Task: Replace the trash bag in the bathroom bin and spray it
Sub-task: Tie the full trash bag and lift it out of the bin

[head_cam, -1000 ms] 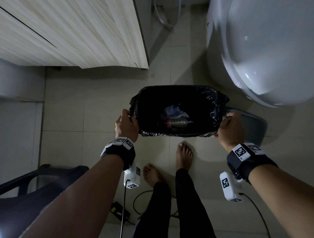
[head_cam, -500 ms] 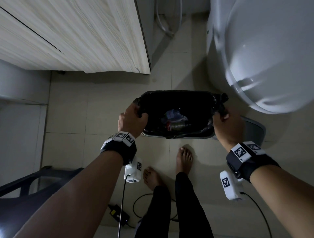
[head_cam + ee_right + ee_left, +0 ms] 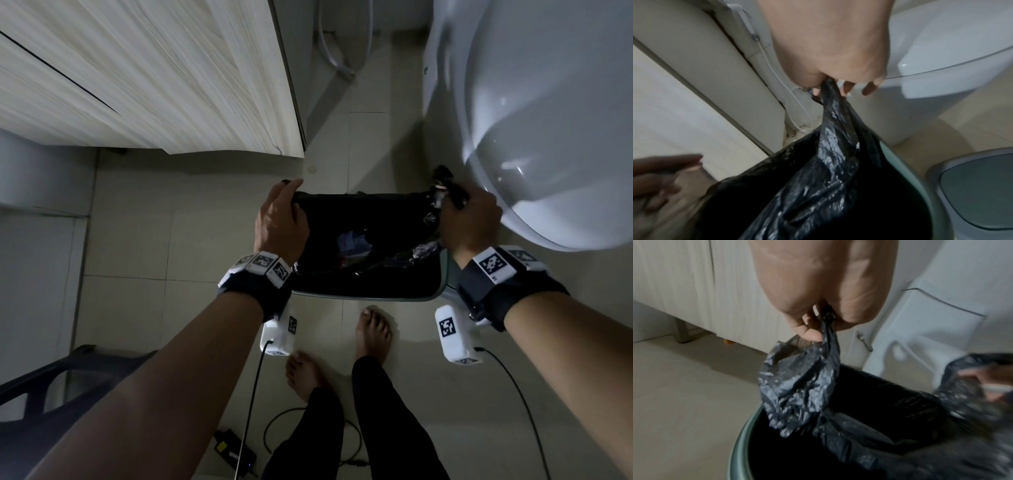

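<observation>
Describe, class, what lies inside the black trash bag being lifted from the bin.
Inside the black trash bag some rubbish shows, with bluish and red bits, too dark to identify. Folds of plastic and both hands cover the rest, including the bag's bottom.

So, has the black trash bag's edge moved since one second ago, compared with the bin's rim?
Yes. The black trash bag edge, earlier folded over the bin rim, is now lifted off it, gathered upward by the left hand and right hand.

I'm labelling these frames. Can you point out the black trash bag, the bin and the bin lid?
black trash bag (image 3: 797, 386): left wrist view, gathered corner under the hand.
bin (image 3: 740, 456): left wrist view, green rim.
bin lid (image 3: 978, 191): right wrist view, grey top.
</observation>
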{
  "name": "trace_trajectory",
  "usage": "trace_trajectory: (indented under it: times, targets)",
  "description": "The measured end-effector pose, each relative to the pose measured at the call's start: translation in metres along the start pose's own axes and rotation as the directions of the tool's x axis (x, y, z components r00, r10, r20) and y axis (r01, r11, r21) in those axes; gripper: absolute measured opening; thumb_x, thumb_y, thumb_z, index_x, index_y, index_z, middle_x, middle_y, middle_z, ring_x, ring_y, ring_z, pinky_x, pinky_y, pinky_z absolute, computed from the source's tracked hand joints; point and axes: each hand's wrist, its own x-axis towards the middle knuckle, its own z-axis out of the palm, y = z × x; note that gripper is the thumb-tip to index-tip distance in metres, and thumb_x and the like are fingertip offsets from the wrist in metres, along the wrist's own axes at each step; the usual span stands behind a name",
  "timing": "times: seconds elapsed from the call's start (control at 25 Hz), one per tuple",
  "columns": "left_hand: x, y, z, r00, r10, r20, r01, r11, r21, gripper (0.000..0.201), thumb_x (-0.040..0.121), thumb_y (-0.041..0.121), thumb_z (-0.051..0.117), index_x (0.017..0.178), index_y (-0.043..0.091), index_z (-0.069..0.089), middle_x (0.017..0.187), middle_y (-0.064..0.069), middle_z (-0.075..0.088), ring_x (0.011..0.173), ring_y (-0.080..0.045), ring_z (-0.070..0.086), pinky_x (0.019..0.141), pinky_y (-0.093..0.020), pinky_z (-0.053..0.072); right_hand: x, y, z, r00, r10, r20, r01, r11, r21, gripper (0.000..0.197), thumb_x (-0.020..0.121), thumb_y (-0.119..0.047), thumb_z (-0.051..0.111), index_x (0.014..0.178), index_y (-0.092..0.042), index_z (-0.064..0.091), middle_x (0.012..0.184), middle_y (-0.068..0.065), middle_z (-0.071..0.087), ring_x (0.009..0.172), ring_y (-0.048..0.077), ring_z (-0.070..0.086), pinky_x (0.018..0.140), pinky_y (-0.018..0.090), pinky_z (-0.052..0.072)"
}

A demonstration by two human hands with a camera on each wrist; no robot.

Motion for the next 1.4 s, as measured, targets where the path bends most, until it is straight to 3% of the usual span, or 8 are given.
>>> trace_trajectory:
  times: [0.2, 0.32, 0.4, 0.52, 0.68, 0.96, 1.24, 1.4]
  targets:
    - [-0.047, 0.01, -0.018, 0.986, 0.146, 0.079, -0.142, 0.988, -0.059, 0.055, 0.087, 0.014, 0.055, 0.14, 0.022, 0.05, 0.131, -0.005, 0.062, 0.111, -0.025, 0.063, 0.09, -0.04, 0.056, -0.06, -0.001, -0.013, 0.98, -0.195, 0.033, 0.183, 0.957, 0.225, 0.017, 0.081, -0.016, 0.06, 0.093, -0.009, 0.067, 0.083, 0.0, 0.065, 0.076, 0.011, 0.058, 0.069, 0.017, 0.042]
    - [-0.062, -0.011, -0.024, 0.967, -0.215, 0.136, 0.218, 0.976, -0.005, 0.072, 0.082, 0.034, 0.067, 0.145, 0.026, 0.031, 0.127, -0.006, 0.064, 0.11, -0.03, 0.063, 0.09, -0.044, 0.054, -0.089, 0.016, -0.025, 0.993, 0.002, 0.118, -0.017, 0.992, 0.123, 0.017, 0.083, -0.025, 0.065, 0.095, -0.015, 0.059, 0.083, -0.001, 0.064, 0.074, 0.016, 0.058, 0.065, 0.024, 0.04]
    - [-0.062, -0.02, -0.03, 0.925, -0.335, 0.178, 0.328, 0.942, 0.067, 0.052, 0.086, 0.039, 0.066, 0.132, 0.021, 0.049, 0.114, -0.006, 0.071, 0.103, -0.03, 0.067, 0.085, -0.039, 0.053, -0.092, 0.029, -0.029, 0.992, 0.072, 0.104, -0.078, 0.996, 0.053, 0.021, 0.087, -0.034, 0.06, 0.091, -0.013, 0.059, 0.08, 0.004, 0.063, 0.075, 0.025, 0.059, 0.066, 0.032, 0.041]
    - [-0.061, -0.008, -0.046, 0.965, -0.198, 0.17, 0.187, 0.979, 0.079, 0.026, 0.091, 0.042, 0.06, 0.101, 0.02, 0.069, 0.094, -0.002, 0.076, 0.087, -0.025, 0.072, 0.074, -0.031, 0.054, -0.092, 0.018, -0.038, 0.994, 0.043, 0.099, -0.043, 0.999, -0.009, 0.034, 0.094, -0.037, 0.052, 0.085, -0.005, 0.062, 0.074, 0.007, 0.058, 0.07, 0.029, 0.055, 0.061, 0.032, 0.034]
    - [-0.068, 0.028, -0.064, 0.986, 0.091, 0.139, -0.099, 0.993, 0.056, 0.026, 0.09, 0.041, 0.058, 0.096, 0.018, 0.068, 0.089, -0.001, 0.073, 0.08, -0.024, 0.066, 0.07, -0.038, 0.055, -0.103, -0.02, -0.055, 0.986, -0.166, 0.025, 0.164, 0.985, 0.054, 0.028, 0.095, -0.027, 0.059, 0.078, -0.006, 0.064, 0.069, 0.004, 0.058, 0.065, 0.019, 0.051, 0.06, 0.024, 0.03]
    - [-0.067, 0.022, -0.065, 0.993, 0.062, 0.098, -0.061, 0.998, -0.007, 0.025, 0.087, 0.031, 0.066, 0.096, 0.007, 0.067, 0.104, -0.01, 0.062, 0.088, -0.026, 0.064, 0.079, -0.038, 0.055, -0.102, -0.001, -0.043, 0.991, -0.073, 0.111, 0.074, 0.997, -0.007, 0.039, 0.092, -0.042, 0.054, 0.079, -0.006, 0.06, 0.086, 0.017, 0.059, 0.082, 0.033, 0.057, 0.069, 0.029, 0.034]
    - [-0.069, 0.039, -0.072, 0.985, 0.133, 0.109, -0.11, 0.975, -0.195, 0.014, 0.089, 0.02, 0.066, 0.102, 0.014, 0.065, 0.09, 0.002, 0.069, 0.076, -0.013, 0.068, 0.069, -0.038, 0.059, -0.098, -0.031, -0.056, 0.938, -0.346, 0.021, 0.341, 0.933, 0.113, 0.021, 0.093, -0.02, 0.06, 0.075, -0.014, 0.05, 0.085, 0.006, 0.049, 0.081, 0.013, 0.041, 0.074, 0.019, 0.029]
    - [-0.064, 0.031, -0.064, 0.994, 0.059, 0.092, -0.042, 0.983, -0.18, 0.034, 0.082, 0.028, 0.076, 0.11, 0.019, 0.059, 0.103, 0.002, 0.066, 0.088, -0.014, 0.067, 0.075, -0.038, 0.059, -0.091, -0.005, -0.043, 0.976, -0.19, 0.107, 0.173, 0.973, 0.153, 0.025, 0.088, -0.037, 0.061, 0.09, -0.013, 0.053, 0.093, 0.006, 0.057, 0.091, 0.026, 0.058, 0.076, 0.027, 0.041]
